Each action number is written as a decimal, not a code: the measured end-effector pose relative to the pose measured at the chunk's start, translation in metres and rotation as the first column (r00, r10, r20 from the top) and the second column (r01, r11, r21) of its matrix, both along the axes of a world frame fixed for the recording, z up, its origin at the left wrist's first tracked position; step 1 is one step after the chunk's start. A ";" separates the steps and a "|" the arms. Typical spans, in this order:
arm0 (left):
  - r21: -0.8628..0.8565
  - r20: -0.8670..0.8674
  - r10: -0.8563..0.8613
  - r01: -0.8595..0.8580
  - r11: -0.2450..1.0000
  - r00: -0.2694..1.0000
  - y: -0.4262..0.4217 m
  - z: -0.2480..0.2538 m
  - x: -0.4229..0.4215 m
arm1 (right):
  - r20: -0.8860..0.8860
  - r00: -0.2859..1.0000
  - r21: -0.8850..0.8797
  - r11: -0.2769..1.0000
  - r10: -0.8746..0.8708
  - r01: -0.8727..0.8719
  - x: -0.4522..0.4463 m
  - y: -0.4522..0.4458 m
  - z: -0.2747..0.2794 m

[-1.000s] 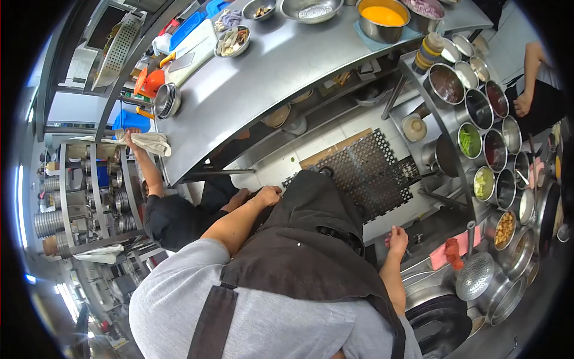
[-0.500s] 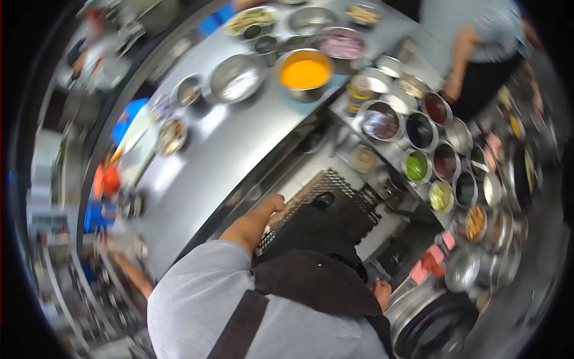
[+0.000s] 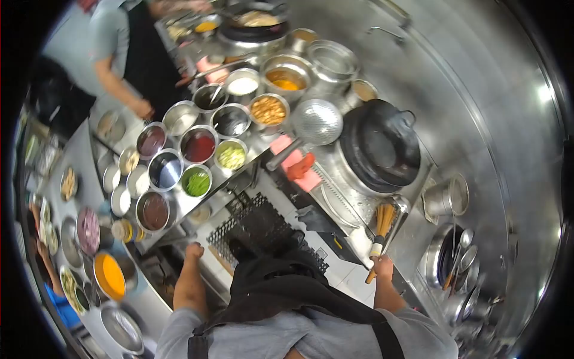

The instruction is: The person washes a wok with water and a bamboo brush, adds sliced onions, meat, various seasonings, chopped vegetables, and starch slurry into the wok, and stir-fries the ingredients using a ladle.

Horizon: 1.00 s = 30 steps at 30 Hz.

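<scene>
My left hand [image 3: 194, 250] is curled into a fist beside the front edge of the steel counter, with nothing showing in it. On the right, my right hand [image 3: 382, 267] is closed round the handle of a bamboo brush [image 3: 384, 220], whose bristles point away from me over the stove edge. A white cloth [image 3: 359, 244] lies just left of the brush. Beyond it a black wok [image 3: 382, 146] sits on the range. A perforated ladle [image 3: 317, 122] and a red cloth [image 3: 300, 167] on a pink one [image 3: 286, 151] lie further left.
Round metal pots of sauces and chopped food crowd the counter ahead, among them a pot of green vegetables [image 3: 196, 181]. A pot of orange liquid [image 3: 110, 276] stands at the left. A co-worker [image 3: 134, 54] is at the upper left. A black perforated mat [image 3: 257, 218] covers the floor.
The view has swung right, bringing the wok and range to the middle right. My right hand, earlier beside the stove without the brush, now grips it. My left hand stays closed.
</scene>
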<state>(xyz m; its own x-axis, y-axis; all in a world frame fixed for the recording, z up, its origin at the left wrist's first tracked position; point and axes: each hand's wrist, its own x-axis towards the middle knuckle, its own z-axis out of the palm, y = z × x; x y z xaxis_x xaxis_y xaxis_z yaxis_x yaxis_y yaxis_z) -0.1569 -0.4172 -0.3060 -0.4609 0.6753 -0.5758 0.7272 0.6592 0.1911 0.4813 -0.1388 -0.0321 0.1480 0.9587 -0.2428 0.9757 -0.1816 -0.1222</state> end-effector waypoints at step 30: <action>-0.282 0.193 -0.588 0.619 0.733 0.785 0.253 0.047 0.101 | -0.898 0.404 0.141 0.753 -0.176 0.643 -0.010 0.125 0.029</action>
<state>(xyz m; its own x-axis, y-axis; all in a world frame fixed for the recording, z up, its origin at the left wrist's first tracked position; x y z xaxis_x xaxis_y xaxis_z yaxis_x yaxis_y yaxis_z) -0.0555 -0.1643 -0.2591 0.0418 0.5699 -0.8206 0.9836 0.1209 0.1341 0.4716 -0.0136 -0.0028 0.5178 0.8498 -0.0988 0.1978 -0.2313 -0.9526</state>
